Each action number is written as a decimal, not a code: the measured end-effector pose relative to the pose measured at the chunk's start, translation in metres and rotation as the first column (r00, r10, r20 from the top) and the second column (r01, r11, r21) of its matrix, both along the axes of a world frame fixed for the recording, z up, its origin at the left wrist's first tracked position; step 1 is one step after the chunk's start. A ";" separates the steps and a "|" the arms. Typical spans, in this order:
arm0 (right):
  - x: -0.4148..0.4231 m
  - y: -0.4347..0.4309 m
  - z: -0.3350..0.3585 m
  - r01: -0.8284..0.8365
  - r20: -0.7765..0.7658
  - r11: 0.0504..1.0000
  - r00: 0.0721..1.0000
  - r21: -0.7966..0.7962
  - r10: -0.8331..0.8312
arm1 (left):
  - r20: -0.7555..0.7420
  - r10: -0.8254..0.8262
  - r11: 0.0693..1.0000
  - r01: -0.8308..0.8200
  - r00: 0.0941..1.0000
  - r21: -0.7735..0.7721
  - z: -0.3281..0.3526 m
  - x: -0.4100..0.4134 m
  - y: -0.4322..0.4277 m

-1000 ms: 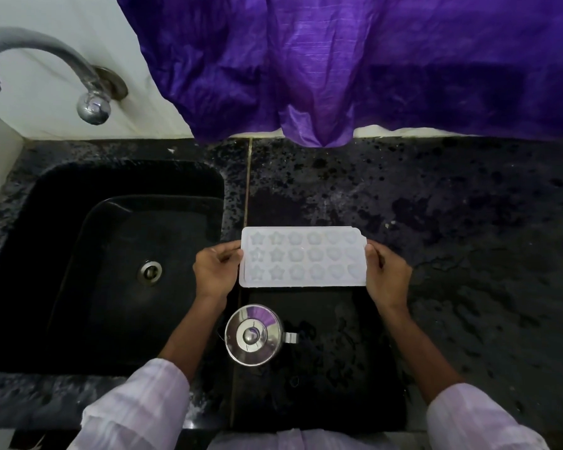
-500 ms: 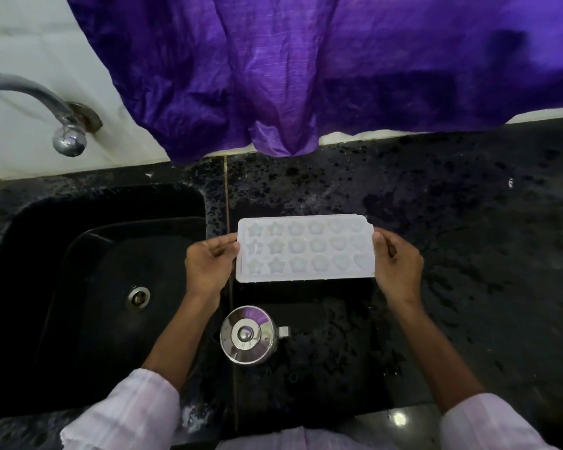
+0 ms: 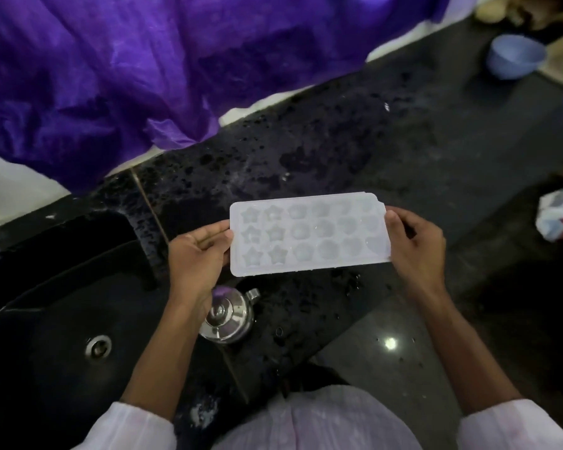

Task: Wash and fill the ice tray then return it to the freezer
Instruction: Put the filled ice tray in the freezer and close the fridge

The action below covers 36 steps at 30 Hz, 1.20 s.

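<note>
Purple cloth (image 3: 117, 69) hangs across the back of my head view, draped down to the rear edge of the black speckled counter (image 3: 387, 151), with a strip of pale wall showing beneath it on the left. Wet patches and droplets shine on the stone, and a bright light spot reflects off the polished front part near my right forearm. At my left the dark sink (image 3: 46, 319) is sunk into the counter, its metal drain (image 3: 99, 346) plainly visible at the bottom. Just beside the sink's right edge stands a small steel pot with a lid (image 3: 226, 318), partly hidden by my left wrist and directly below the near-left corner of the tray. Far off at the upper right sits a light blue bowl (image 3: 514, 55), and at the right edge I see a crumpled pale bag or cloth (image 3: 559, 216), too blurred for me to tell which.

I have the white ice tray (image 3: 309, 233) held level above the counter, cavities facing up, star shapes at the left end and rounder ones to the right. My left hand (image 3: 197, 258) grips its left short edge, fingers closed on the rim. My right hand (image 3: 415, 245) clasps the right short edge, thumb on top. Pale sleeves cover both arms at the bottom of the frame.
</note>
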State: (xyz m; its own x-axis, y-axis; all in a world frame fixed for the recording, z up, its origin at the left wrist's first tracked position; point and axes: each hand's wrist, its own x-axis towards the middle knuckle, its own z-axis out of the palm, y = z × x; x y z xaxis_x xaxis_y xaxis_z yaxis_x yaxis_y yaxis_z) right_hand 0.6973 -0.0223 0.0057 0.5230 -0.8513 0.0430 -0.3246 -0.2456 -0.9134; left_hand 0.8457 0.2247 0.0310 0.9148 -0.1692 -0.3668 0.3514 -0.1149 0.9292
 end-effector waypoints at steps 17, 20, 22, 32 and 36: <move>-0.199 0.021 -0.019 0.513 -0.014 0.853 0.857 0.095 -0.514 | -0.002 -0.512 0.855 0.510 0.859 0.091 -0.020 -0.092 -0.097; -0.234 0.027 -0.020 0.586 -0.017 0.802 0.808 0.115 -0.588 | 0.001 -0.592 0.800 0.587 0.806 0.122 -0.022 -0.117 -0.119; -0.258 0.030 -0.023 0.633 -0.018 0.761 0.770 0.145 -0.637 | 0.006 -0.647 0.755 0.639 0.763 0.145 -0.023 -0.134 -0.133; -0.375 0.049 -0.041 0.858 -0.055 0.477 0.495 0.192 -0.867 | 0.014 -0.857 0.508 0.842 0.514 0.182 -0.029 -0.241 -0.208; -0.416 0.060 -0.046 0.921 -0.074 0.344 0.362 0.183 -0.929 | 0.008 -0.925 0.375 0.909 0.380 0.180 -0.034 -0.288 -0.236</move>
State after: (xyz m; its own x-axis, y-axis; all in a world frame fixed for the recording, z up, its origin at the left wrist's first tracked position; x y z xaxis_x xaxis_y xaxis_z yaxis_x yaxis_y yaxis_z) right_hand 0.2810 0.0382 -0.0406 -0.6010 -0.7846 -0.1524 -0.2115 0.3401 -0.9163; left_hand 0.5578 -0.0115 -0.0031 0.2558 -0.8871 -0.3842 -0.1279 -0.4250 0.8961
